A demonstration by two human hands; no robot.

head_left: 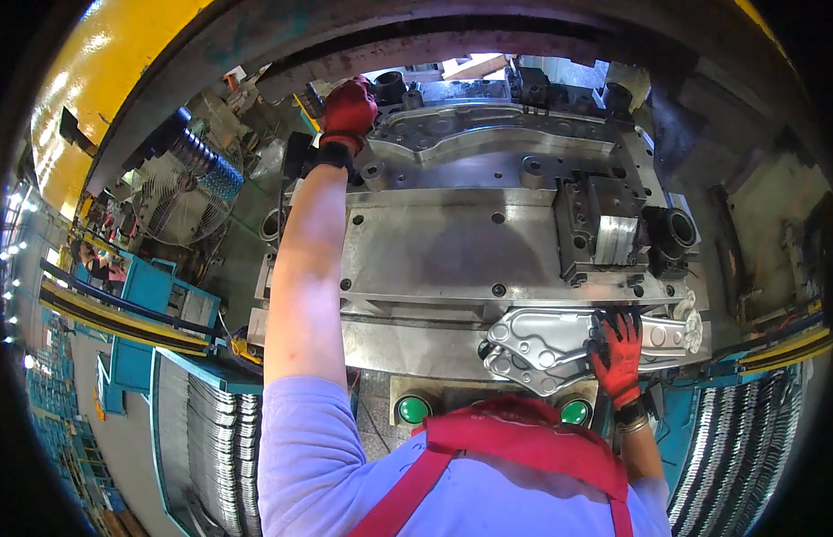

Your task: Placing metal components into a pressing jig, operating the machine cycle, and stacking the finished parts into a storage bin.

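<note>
My left hand [349,112], in a red glove, reaches to the far left of the steel press die [425,242]. Its fingers look curled closed beside a dark round post [390,88]; whatever they may hold is hidden. A curved, contoured metal part [484,143] sits across the back of the die. At the near right edge lie silver stamped metal parts [546,345], seemingly stacked, with round holes and raised ribs. Across the top one lies my right hand [620,353], in a red glove with dark fingertips, its fingers stretched out and thumb apart.
A block fixture [604,224] and a dark guide bushing [676,228] rise on the die's right. Two green buttons [414,410] face me in front. Racks of metal parts [215,438] flank me. A fan [179,201] stands left; the press frame [434,45] arches overhead.
</note>
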